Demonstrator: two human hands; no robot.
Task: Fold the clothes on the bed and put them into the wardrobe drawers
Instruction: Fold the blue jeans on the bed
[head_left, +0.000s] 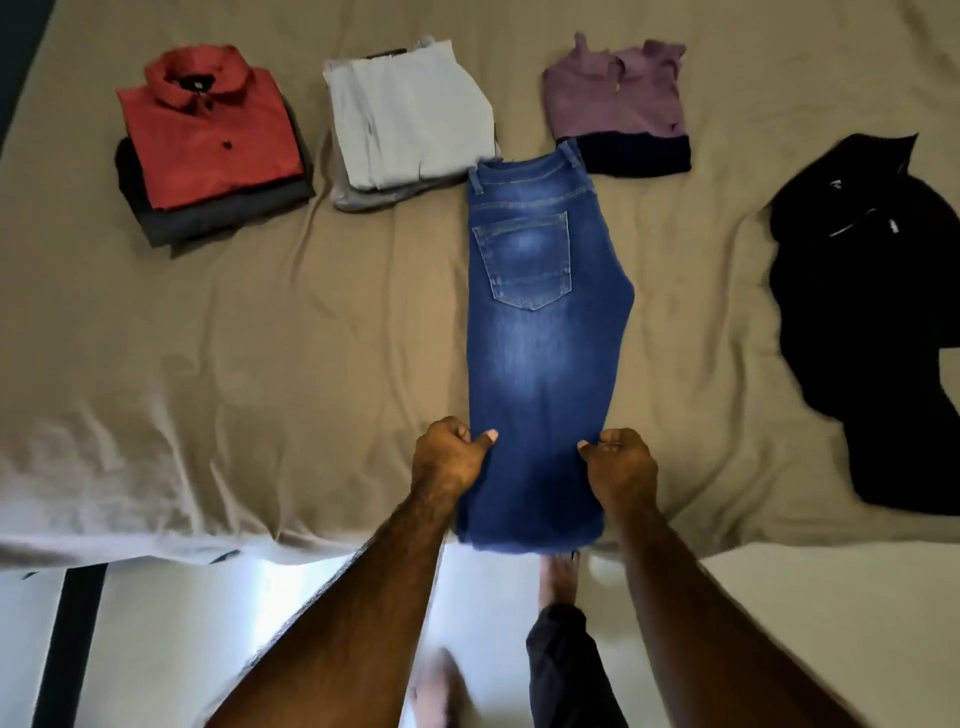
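Blue jeans (540, 322) lie lengthwise on the bed, folded leg over leg, back pocket up, waistband at the far end. Their legs hang over the near edge of the bed. My left hand (451, 457) pinches the left edge of the legs, thumb on top. My right hand (621, 465) grips the right edge at the same height. Folded piles sit at the far side: a red shirt (208, 130) on dark clothes, pale grey trousers (410, 119), and a purple top (618, 98) on a navy garment. An unfolded black jacket (878, 312) lies at the right.
A tan sheet (260, 338) covers the bed, wrinkled in places. The bed's near edge runs across the lower part of the view. Below it are a pale glossy floor (182, 649) and my bare feet.
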